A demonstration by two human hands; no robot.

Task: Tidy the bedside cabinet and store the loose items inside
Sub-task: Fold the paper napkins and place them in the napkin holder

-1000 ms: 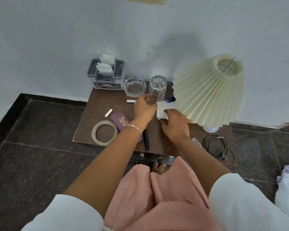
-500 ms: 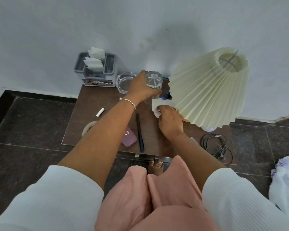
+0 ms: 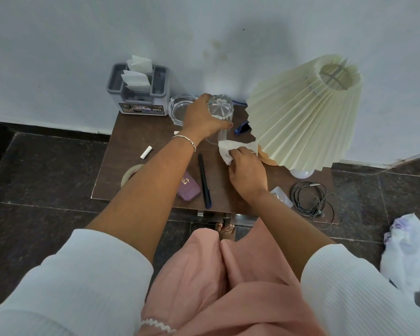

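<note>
Since a second ago the left hand [image 3: 201, 120] has reached the glass [image 3: 220, 110], fingers curled round it at the back of the worktop [image 3: 131, 141]. The right hand [image 3: 246, 173] pinches a tissue [image 3: 226, 147] just beside the glass.

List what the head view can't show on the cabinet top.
Head view only:
Tape roll: mostly behind the left forearm.
Purple case: lettering cut off by that forearm.
Lamp base: largely under the shade.
Blue object: partly behind the shade; can't identify.
Cabinet front: hidden below its top.
</note>
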